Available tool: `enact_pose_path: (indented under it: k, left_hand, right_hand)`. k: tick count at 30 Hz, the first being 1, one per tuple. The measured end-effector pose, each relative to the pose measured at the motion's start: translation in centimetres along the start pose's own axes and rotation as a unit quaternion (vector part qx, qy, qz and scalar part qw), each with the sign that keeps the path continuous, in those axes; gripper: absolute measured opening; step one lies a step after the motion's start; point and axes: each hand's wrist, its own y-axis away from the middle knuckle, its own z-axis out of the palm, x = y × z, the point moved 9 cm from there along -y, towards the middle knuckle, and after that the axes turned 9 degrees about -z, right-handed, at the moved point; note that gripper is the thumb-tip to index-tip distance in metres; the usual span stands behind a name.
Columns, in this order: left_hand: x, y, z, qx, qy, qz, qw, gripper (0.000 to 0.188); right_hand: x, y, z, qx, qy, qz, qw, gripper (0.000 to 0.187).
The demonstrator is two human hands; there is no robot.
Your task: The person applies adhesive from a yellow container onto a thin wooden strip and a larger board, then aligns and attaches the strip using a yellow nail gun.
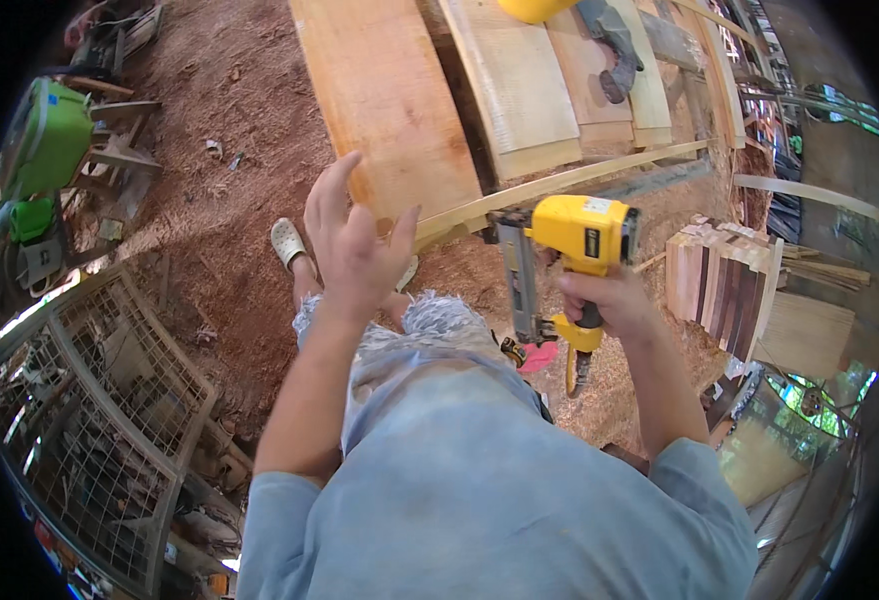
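Note:
My right hand (604, 300) is wrapped round the grip of a yellow and black nail gun (577, 235). Its grey magazine and nose point to the left, and a yellow hose fitting hangs below the handle. My left hand (349, 245) is raised with its fingers apart and nothing in it. Just beyond that hand lies the near end of a wide orange-brown board (389, 110). A narrow wooden strip (559, 190) runs along the near ends of the boards, and the nail gun's nose is close to it, but I cannot tell if they touch.
Paler boards (514, 90) lie to the right, with a yellow object (534, 8) and a dark tool (614, 50) on them. Stacked wood pieces (719, 280) stand at right. A wire mesh frame (124, 370) is at lower left, a green case (49, 140) at far left. Sawdust covers the ground (229, 220).

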Motion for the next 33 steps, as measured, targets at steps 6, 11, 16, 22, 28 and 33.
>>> enact_pose_path:
  k: [6, 11, 16, 22, 28, 33]
  left_hand:
    - [4.0, -4.2, 8.3, -0.33, -0.015, 0.203, 0.922, 0.038]
    - [4.9, -4.6, 12.1, -0.445, -0.042, 0.293, 0.845, 0.05]
    - [5.4, -3.9, 13.0, -0.44, -0.073, 0.332, 0.831, 0.043]
    - [5.5, -3.7, 13.2, -0.443, -0.049, 0.335, 0.83, 0.039]
    - [5.5, -3.7, 13.2, -0.445, -0.061, 0.337, 0.827, 0.04]
    - [5.3, -3.6, 13.4, -0.466, -0.045, 0.32, 0.823, 0.046]
  right_hand:
    - [1.5, -1.7, 0.9, -0.054, -0.021, 0.019, 0.998, 0.028]
    - [0.8, -1.3, 1.6, -0.051, -0.046, 0.014, 0.998, 0.033]
    - [0.4, -1.4, 1.2, -0.037, -0.021, 0.032, 0.999, 0.034]
    - [0.3, -1.3, 1.2, -0.031, -0.001, 0.064, 0.997, 0.03]
    - [0.5, -1.2, 1.1, -0.022, 0.006, 0.059, 0.998, 0.03]
    - [-0.3, -1.2, 1.1, -0.012, 0.036, 0.053, 0.998, 0.032]
